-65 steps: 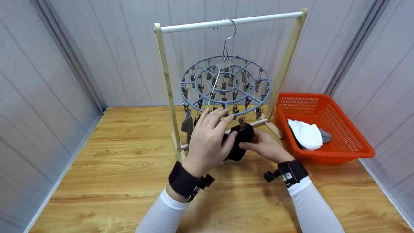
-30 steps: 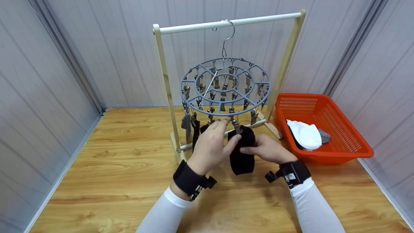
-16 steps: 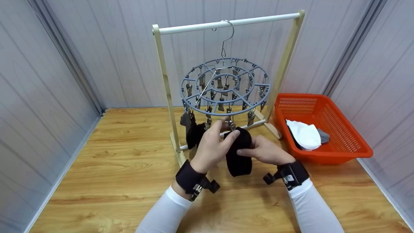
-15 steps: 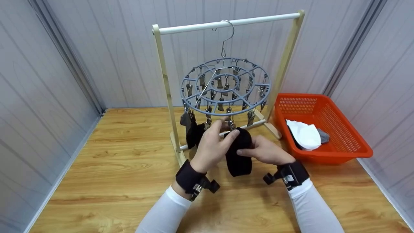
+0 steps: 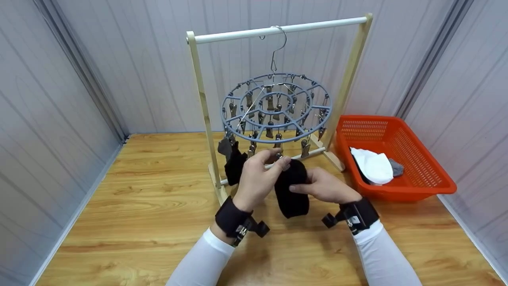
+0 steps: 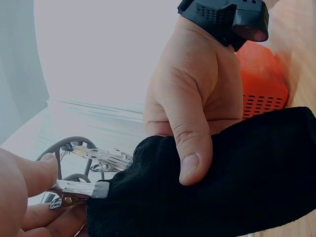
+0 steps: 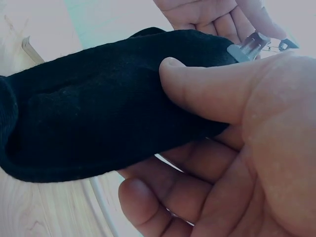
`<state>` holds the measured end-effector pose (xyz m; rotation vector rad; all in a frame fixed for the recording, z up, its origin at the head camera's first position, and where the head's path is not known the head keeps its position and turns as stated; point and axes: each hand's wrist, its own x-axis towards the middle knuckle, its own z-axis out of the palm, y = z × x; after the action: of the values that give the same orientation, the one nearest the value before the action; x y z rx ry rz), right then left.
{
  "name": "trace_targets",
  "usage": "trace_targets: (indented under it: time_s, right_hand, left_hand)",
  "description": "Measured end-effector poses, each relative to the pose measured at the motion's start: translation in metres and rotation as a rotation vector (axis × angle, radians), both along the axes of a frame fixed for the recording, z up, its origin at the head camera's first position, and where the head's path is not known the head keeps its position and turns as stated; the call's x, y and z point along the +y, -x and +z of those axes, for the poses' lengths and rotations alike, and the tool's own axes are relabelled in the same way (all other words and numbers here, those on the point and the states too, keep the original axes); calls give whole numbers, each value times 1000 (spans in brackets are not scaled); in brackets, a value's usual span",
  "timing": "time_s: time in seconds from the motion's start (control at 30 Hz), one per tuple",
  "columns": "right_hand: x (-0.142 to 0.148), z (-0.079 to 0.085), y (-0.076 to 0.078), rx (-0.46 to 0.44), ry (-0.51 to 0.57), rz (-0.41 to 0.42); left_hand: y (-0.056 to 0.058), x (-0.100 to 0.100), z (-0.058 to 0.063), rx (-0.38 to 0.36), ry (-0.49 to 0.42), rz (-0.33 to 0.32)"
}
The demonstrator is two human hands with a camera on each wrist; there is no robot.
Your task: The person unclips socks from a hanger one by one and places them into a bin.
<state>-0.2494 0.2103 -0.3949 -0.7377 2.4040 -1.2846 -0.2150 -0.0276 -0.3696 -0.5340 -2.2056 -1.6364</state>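
Note:
A black sock (image 5: 292, 188) hangs below the front rim of a round clip hanger (image 5: 274, 140). My right hand (image 5: 327, 186) holds it from the right, thumb (image 7: 192, 84) across the near face and fingers behind. At the sock's top edge, my left hand (image 5: 258, 174) pinches a metal clip (image 6: 81, 188) between thumb and fingers. The clip's tip overlaps the cloth in the left wrist view. In the right wrist view the sock's opening (image 7: 7, 133) faces left. To the left of my left hand, another black sock (image 5: 235, 169) and a grey sock (image 5: 225, 147) hang from clips.
The hanger hooks over the white bar (image 5: 317, 27) of a wooden stand (image 5: 204, 103). Several bare clips (image 5: 305, 147) dangle from its rings. On the right stands an orange basket (image 5: 430, 190) with a white cloth item (image 5: 373, 167) and a grey one (image 5: 397, 167) inside.
The hanger has turned, and the hung grey and black socks have shifted left. The held sock now hangs lower and straighter. My left thumb and fingers have drawn together on the clip.

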Motion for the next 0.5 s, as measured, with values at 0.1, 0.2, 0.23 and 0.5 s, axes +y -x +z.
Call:
trace_targets:
  time_s: [0.1, 0.2, 0.23, 0.5]
  right_hand:
    - [1, 0, 0, 7, -6, -4]
    - [1, 0, 0, 16, -10, -7]
    - [1, 1, 0, 21, -11, -7]
    - [1, 2, 2, 67, -10, -15]
  left_hand:
    - [0, 0, 0, 19, 7, 22]
    - [1, 0, 1, 34, 4, 27]
    - [1, 0, 1, 38, 3, 28]
    - [2, -1, -1, 88, 16, 46]
